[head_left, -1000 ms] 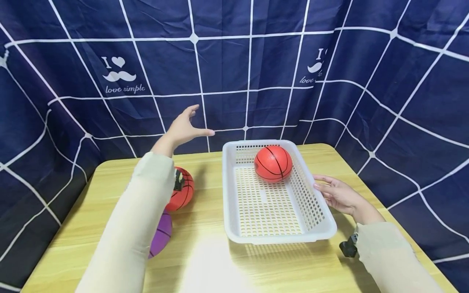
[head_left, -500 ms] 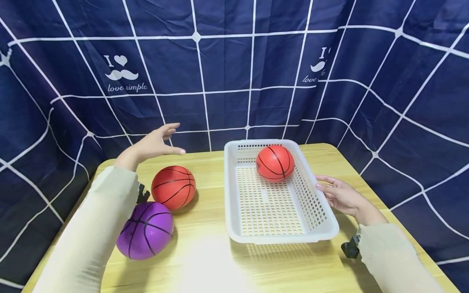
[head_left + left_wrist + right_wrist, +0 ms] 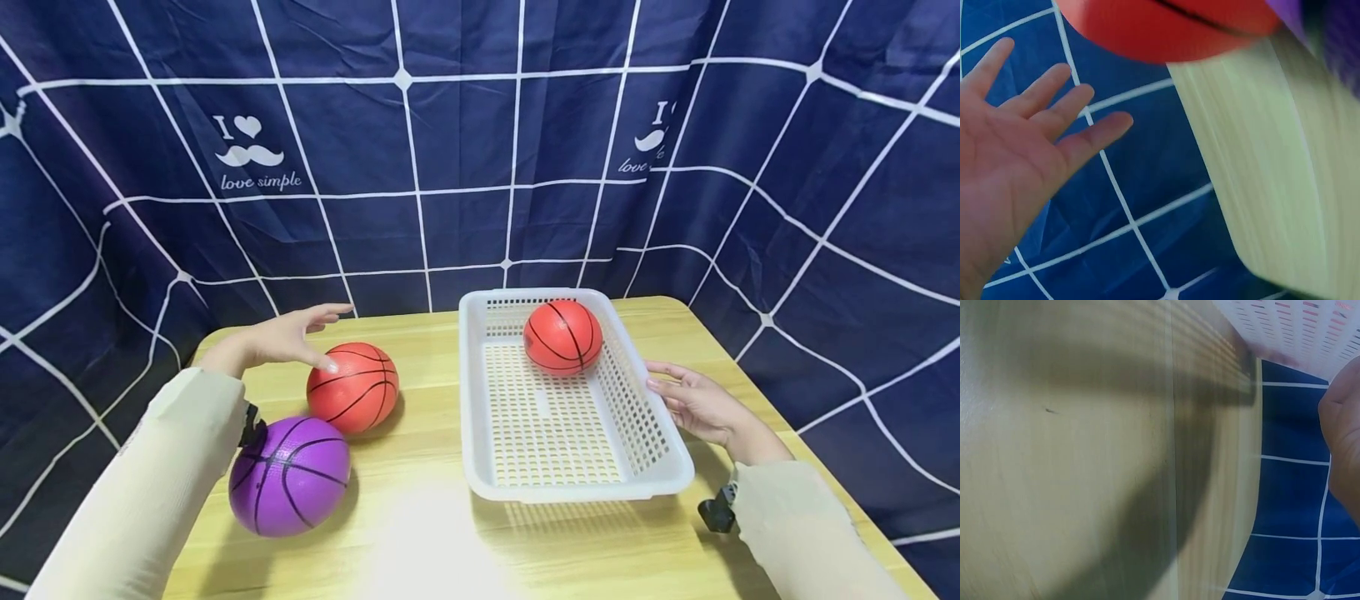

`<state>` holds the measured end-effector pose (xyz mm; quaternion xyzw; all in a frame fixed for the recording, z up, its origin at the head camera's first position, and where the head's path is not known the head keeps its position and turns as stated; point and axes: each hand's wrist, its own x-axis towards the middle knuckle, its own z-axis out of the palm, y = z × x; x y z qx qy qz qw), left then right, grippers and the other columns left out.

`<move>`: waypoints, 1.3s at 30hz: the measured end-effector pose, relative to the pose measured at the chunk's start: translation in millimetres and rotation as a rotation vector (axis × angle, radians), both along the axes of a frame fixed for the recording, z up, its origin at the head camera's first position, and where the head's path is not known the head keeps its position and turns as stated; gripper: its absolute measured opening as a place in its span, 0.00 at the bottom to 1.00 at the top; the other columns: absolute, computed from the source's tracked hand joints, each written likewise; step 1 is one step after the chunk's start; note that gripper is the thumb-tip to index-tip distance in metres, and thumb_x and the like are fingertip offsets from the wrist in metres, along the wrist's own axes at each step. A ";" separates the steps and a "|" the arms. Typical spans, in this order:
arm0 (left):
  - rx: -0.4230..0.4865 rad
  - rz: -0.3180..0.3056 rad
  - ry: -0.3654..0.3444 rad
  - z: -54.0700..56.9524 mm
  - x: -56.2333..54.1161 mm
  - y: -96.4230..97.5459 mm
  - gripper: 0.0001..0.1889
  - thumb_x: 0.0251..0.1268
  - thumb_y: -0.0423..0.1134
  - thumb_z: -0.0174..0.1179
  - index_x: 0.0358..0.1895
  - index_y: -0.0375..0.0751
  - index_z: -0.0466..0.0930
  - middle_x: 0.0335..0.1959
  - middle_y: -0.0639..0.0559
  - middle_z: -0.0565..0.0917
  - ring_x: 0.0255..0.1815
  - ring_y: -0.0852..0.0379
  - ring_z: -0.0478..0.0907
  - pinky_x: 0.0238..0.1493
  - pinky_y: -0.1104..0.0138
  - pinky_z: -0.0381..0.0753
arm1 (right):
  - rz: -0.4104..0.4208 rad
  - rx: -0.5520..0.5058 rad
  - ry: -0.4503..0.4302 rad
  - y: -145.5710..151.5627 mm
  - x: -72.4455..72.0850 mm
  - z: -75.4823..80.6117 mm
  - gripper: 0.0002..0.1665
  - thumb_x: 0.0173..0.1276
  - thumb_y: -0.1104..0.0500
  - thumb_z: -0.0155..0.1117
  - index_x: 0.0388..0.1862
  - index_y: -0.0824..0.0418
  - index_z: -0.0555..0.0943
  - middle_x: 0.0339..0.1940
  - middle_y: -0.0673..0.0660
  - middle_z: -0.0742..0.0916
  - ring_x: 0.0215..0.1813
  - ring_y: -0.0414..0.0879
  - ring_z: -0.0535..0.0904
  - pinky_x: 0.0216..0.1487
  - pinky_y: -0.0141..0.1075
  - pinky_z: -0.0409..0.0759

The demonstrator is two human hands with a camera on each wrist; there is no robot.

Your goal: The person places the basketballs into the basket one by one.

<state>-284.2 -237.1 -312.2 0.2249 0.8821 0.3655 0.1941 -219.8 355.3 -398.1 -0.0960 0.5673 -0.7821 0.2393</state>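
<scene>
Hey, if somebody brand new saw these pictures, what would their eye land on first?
Probably the purple ball, glossy at the near left of the table, with a red ball just behind it near the left hand. Next, the white basket right of centre, a second red ball towards its far end and the right hand at its right side.

- On the blue cloth [image 3: 465, 125], at left: the letter "I" [image 3: 222, 127], a white heart [image 3: 247, 126], a moustache sign [image 3: 250, 156] and the words "love simple" [image 3: 260, 181].
- On the same cloth, farther right: a second print [image 3: 649, 140], cut by a fold; "I" and "love" are readable.
- On the red ball [image 3: 566, 333] inside the basket [image 3: 467, 400]: a small dark mark [image 3: 531, 341], not possible to read.
</scene>
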 end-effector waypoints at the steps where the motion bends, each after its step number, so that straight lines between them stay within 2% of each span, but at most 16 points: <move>1: -0.010 -0.001 -0.016 -0.5 0.9 -2.0 0.51 0.48 0.42 0.74 0.74 0.39 0.51 0.71 0.28 0.53 0.70 0.28 0.46 0.62 0.36 0.55 | 0.001 -0.003 -0.001 0.0 -0.2 -0.4 0.22 0.76 0.70 0.40 0.56 0.53 0.78 0.45 0.56 0.86 0.46 0.47 0.83 0.44 0.37 0.81; 7: -0.044 -0.033 -0.158 -1.5 4.0 -5.9 0.52 0.49 0.43 0.73 0.75 0.39 0.48 0.72 0.29 0.49 0.70 0.27 0.43 0.61 0.36 0.58 | 0.005 -0.028 0.000 0.5 -1.2 -2.4 0.22 0.76 0.70 0.39 0.55 0.53 0.78 0.45 0.56 0.86 0.46 0.47 0.83 0.44 0.37 0.81; 11: -0.090 -0.017 -0.276 -0.8 5.3 -2.5 0.53 0.51 0.41 0.72 0.75 0.39 0.44 0.72 0.27 0.42 0.70 0.24 0.41 0.57 0.34 0.61 | 0.008 -0.039 -0.005 -0.2 -0.6 -2.6 0.22 0.77 0.70 0.39 0.55 0.53 0.77 0.45 0.56 0.86 0.46 0.47 0.83 0.43 0.37 0.82; 15: -0.141 0.007 -0.332 -2.9 5.6 0.3 0.54 0.52 0.39 0.72 0.75 0.40 0.42 0.72 0.27 0.41 0.68 0.24 0.48 0.53 0.37 0.68 | -0.006 -0.032 -0.008 -1.6 0.8 -1.9 0.22 0.76 0.70 0.39 0.55 0.53 0.78 0.45 0.56 0.86 0.46 0.46 0.83 0.43 0.37 0.81; 21: -0.126 0.045 -0.363 -8.6 3.8 1.0 0.53 0.49 0.33 0.73 0.75 0.42 0.44 0.70 0.27 0.48 0.63 0.28 0.61 0.51 0.45 0.75 | -0.029 -0.007 -0.009 -2.6 2.1 -0.9 0.21 0.76 0.70 0.41 0.54 0.53 0.78 0.44 0.55 0.86 0.46 0.46 0.83 0.44 0.37 0.81; 27: -0.106 0.060 -0.346 -14.1 3.5 -2.5 0.52 0.47 0.30 0.73 0.72 0.43 0.46 0.66 0.24 0.56 0.57 0.32 0.69 0.45 0.49 0.79 | -0.030 0.004 -0.008 -2.1 2.2 -1.0 0.21 0.76 0.69 0.42 0.54 0.52 0.78 0.44 0.54 0.86 0.46 0.46 0.83 0.44 0.37 0.81; 33: -0.097 0.068 -0.304 -16.6 5.0 -5.6 0.50 0.47 0.34 0.75 0.70 0.42 0.48 0.62 0.23 0.60 0.53 0.35 0.73 0.43 0.48 0.80 | -0.041 0.022 -0.004 -1.9 2.2 -1.0 0.20 0.76 0.69 0.42 0.53 0.52 0.78 0.44 0.54 0.86 0.46 0.46 0.83 0.44 0.37 0.81; 39: -0.063 0.067 -0.307 -18.8 8.0 -6.6 0.50 0.46 0.34 0.75 0.70 0.42 0.49 0.60 0.24 0.61 0.52 0.36 0.72 0.42 0.50 0.81 | -0.043 0.030 -0.007 -2.9 2.5 -0.2 0.20 0.76 0.69 0.43 0.53 0.51 0.78 0.44 0.54 0.86 0.46 0.46 0.83 0.44 0.37 0.81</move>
